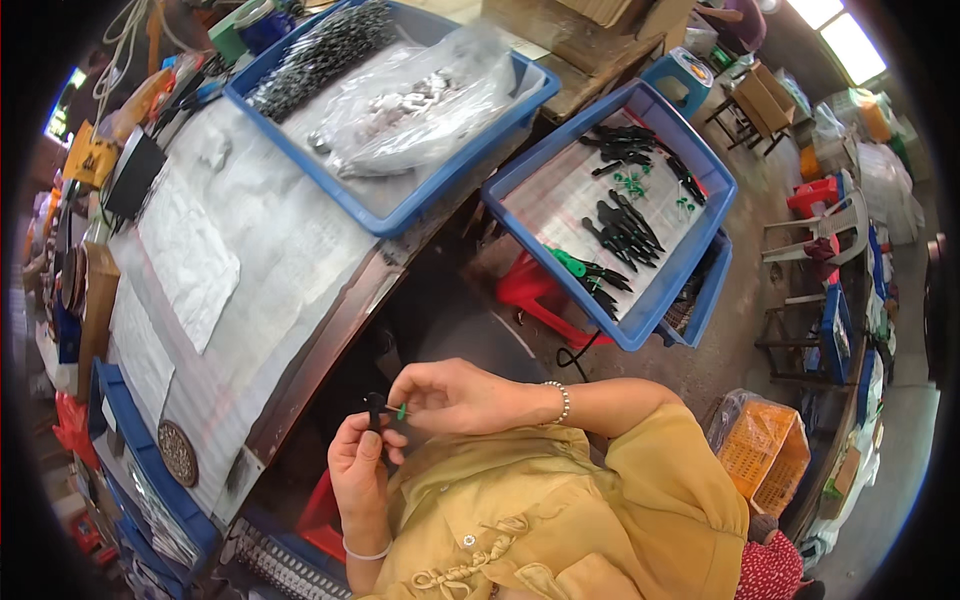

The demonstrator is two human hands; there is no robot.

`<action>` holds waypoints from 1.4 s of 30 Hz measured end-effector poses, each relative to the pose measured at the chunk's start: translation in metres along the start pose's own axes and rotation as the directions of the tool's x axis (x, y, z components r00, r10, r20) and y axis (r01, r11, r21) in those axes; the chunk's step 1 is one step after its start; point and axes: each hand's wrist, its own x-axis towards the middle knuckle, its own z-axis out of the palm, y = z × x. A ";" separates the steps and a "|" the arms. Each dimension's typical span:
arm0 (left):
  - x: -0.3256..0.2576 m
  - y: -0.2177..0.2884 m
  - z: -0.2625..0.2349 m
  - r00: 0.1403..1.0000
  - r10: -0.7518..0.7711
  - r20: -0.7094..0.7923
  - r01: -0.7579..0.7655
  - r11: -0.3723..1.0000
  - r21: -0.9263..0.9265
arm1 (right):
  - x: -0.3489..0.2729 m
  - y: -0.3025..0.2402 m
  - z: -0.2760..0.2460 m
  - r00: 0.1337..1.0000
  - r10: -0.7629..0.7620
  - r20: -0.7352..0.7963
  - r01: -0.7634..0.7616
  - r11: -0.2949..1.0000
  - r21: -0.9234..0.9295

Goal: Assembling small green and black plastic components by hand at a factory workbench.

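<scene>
— What colours am I getting around the blue tray (708, 165) on the right?

— I see black clips (620, 228) lying in it, with a few bright green pieces (631, 182) among them. Under that tray I make out a red stool (537, 292); further right of it sits an orange crate (762, 455).

— And left of that tray?

— A second blue tray (385, 208), holding a clear bag of white bits (415, 100) and a row of dark parts (318, 55). Left again, the table (260, 260) is covered in pale grey printed paper.

— Below the tray?

— My shirt (560, 510) is mustard yellow. My left hand (358, 472) pinches a black part (376, 408); my right hand (455, 396) a small green piece (401, 410).
</scene>
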 end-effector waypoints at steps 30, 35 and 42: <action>-0.045 -0.002 -0.057 0.978 0.185 -0.098 -0.208 0.920 -0.332 | 0.069 0.011 0.075 0.995 -0.073 0.067 0.034 0.887 0.461; -0.041 0.002 -0.053 0.978 0.140 -0.155 -0.186 0.920 -0.345 | 0.066 0.017 0.071 0.990 -0.143 -0.005 0.131 0.896 0.423; -0.046 -0.001 -0.060 0.984 0.129 -0.126 -0.170 0.893 -0.416 | 0.061 0.011 0.075 0.987 -0.159 -0.002 0.150 0.924 0.352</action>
